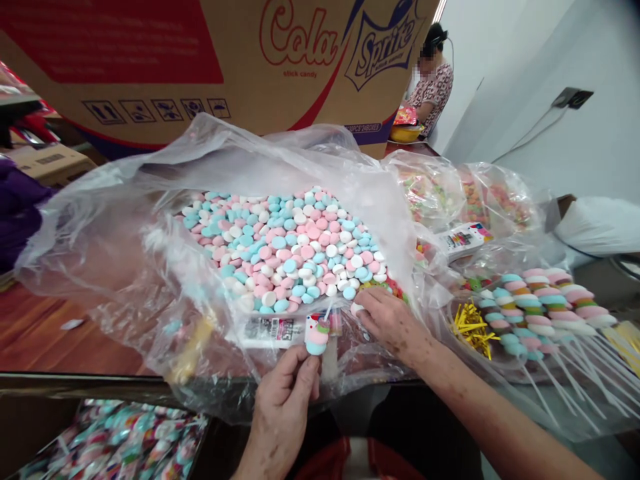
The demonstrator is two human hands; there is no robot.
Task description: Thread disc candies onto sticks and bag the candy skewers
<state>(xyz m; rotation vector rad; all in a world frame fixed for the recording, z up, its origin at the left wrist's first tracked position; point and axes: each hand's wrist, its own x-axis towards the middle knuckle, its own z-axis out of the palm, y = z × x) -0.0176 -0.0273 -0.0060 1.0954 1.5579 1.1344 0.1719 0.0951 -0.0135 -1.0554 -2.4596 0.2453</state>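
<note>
My left hand [287, 397] pinches a candy skewer [317, 341] near the table's front edge. Blue, pink and green pieces are stacked on its thin white stick, whose upper end points away from me. To its right, my right hand [387, 323] has its fingertips closed on a pale marshmallow piece [356, 308], partly hidden by the fingers. Just beyond both hands, a heap of pink, white and blue marshmallows [290, 250] lies in a spread clear plastic bag [100, 247]. Red and green gummies [395, 288] show beside my right hand.
Finished-looking candy skewers [543, 303] lie on plastic at right, beside gold twist ties [473, 328]. Bags of gummies [433, 190] sit behind them. A large carton [240, 87] stands at the back. Wrapped candies [125, 440] fill a box below left. Another person [435, 87] sits beyond.
</note>
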